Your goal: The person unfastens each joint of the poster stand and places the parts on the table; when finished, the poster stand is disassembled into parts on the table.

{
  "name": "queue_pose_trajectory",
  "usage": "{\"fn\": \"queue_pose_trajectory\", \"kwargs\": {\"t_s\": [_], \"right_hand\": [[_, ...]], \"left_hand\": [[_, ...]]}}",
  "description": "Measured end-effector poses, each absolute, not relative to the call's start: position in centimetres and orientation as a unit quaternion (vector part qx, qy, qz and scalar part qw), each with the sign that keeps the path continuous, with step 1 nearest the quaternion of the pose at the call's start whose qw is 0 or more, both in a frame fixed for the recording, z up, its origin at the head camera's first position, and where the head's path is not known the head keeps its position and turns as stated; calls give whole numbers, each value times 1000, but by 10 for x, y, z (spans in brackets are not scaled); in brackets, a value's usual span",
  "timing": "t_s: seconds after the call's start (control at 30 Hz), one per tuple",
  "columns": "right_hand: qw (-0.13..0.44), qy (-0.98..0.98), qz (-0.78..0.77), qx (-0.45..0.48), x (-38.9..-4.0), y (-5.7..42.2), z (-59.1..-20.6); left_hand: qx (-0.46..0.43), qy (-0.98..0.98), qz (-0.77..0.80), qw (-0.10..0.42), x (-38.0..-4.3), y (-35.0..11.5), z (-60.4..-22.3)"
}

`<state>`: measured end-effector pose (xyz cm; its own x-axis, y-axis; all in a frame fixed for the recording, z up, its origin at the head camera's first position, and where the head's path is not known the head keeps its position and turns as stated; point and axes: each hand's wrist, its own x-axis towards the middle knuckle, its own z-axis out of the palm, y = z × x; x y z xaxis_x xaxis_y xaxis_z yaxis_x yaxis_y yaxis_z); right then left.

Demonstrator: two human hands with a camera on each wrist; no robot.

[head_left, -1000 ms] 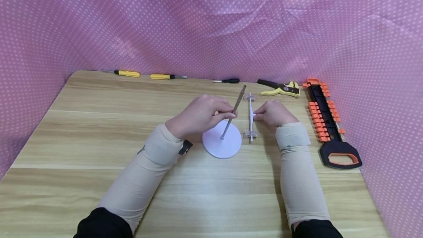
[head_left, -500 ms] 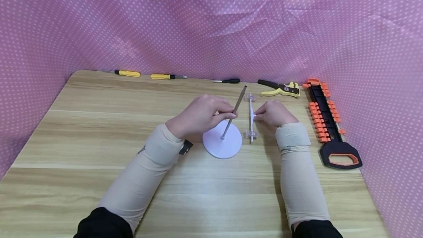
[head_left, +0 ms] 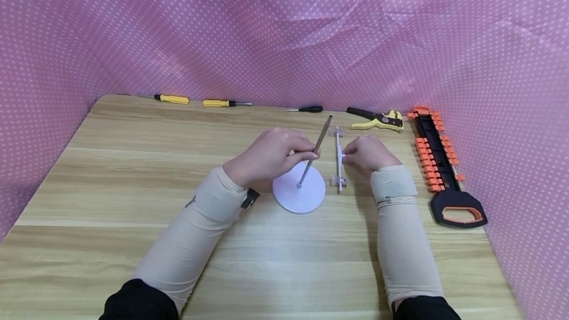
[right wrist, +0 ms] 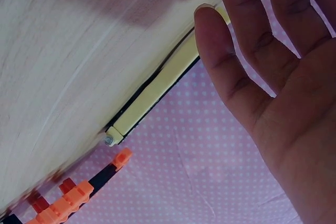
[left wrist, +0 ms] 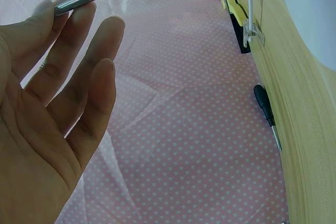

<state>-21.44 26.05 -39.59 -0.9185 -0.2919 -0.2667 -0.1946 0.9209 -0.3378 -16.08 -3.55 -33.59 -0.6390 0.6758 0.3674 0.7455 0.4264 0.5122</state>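
My left hand (head_left: pixel 273 154) pinches a thin metal rod (head_left: pixel 321 135) between thumb and fingertips, its other fingers held apart from it in the left wrist view. The rod rises at a tilt from the centre of a round white base (head_left: pixel 295 199) on the table. To the right of that base, my right hand (head_left: pixel 368 153) pinches the middle of a slim white bar (head_left: pixel 338 140) with thumb and index finger. A clear plastic clip (head_left: pixel 339 180) sits near each end of the bar. In the right wrist view the pinched part is out of sight.
Along the back edge lie two yellow-handled screwdrivers (head_left: pixel 174 99), a small black screwdriver (head_left: pixel 311 109) and a yellow and black wire stripper (head_left: pixel 378 119). At the right edge stands a black tool rack with orange clips (head_left: pixel 433 149). A pink dotted curtain (head_left: pixel 284 38) surrounds the table.
The white bar has shifted slightly to the right in my right hand's pinch. My left hand, the rod and the round base look still.
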Motion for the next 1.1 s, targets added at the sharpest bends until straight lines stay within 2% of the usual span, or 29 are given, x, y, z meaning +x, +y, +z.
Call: {"fn": "queue_pose_trajectory", "kwargs": {"t_s": [1.1], "right_hand": [[157,965,-157,-141,-216,260,-397]], "left_hand": [[-419,-848,-320,49,-161,-35,-336]]}}
